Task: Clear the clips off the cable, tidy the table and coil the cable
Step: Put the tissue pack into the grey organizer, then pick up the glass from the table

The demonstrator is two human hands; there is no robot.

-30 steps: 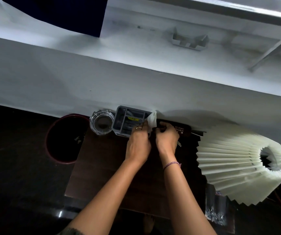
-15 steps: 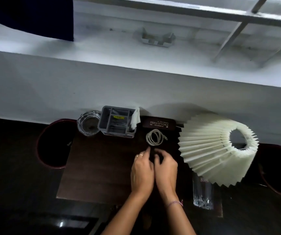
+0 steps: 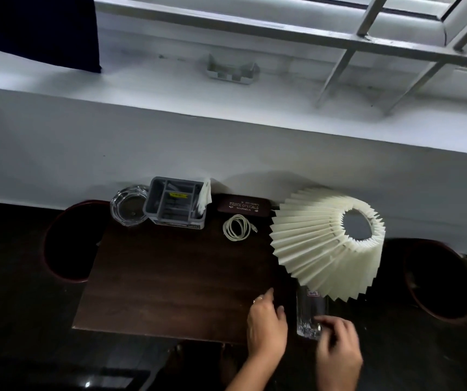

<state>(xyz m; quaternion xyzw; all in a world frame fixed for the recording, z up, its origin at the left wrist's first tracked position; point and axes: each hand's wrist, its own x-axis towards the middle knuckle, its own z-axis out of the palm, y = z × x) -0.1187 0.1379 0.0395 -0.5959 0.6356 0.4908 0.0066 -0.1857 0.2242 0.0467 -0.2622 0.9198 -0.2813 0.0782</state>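
Now the white cable (image 3: 236,227) lies coiled flat at the table's (image 3: 170,277) far edge, its plug end poking right, just near the dark glasses case (image 3: 243,206). Left stands the grey organizer (image 3: 176,204); right, the pleated lampshade (image 3: 322,244). My left hand (image 3: 266,325) rests loosely spread, holding nothing; my blurred right hand (image 3: 338,345) touches the drinking glass (image 3: 309,314), grip unclear.

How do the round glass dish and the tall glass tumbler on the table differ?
The glass dish is low, wide and round; the tumbler is tall and narrow. The dish sits at the table's back edge beside the grey organiser; the tumbler stands at the front, by the right hand. Both are clear glass.
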